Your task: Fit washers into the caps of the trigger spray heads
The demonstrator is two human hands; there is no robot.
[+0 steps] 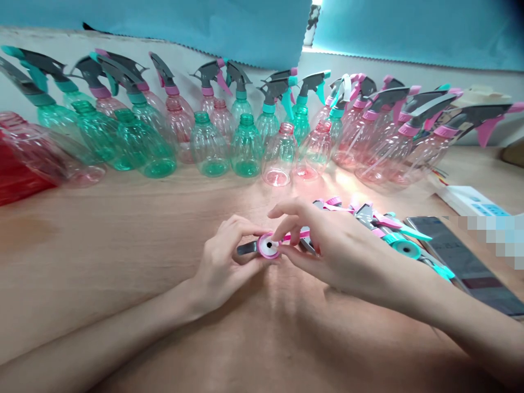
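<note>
My left hand (223, 262) is closed round a trigger sprayer head (247, 248), held with its underside up. The pink collar faces me, showing a white disc with a dark hole in the middle. My right hand (323, 240) reaches over from the right. Its thumb and a finger pinch together at the disc's right edge, and whatever is between them is too small to make out. The pink trigger points right, partly hidden behind my right fingers. Beyond that hand lies a pile of loose sprayer heads (385, 218) in grey, pink and turquoise.
Along the back stand several uncapped bottles, including a green one (246, 147) and a pink one (280, 155). Behind and beside them are several bottles with sprayers fitted (393, 142). A phone (466, 262) lies at right, near a white box (470, 201). Red plastic (20, 169) sits at left.
</note>
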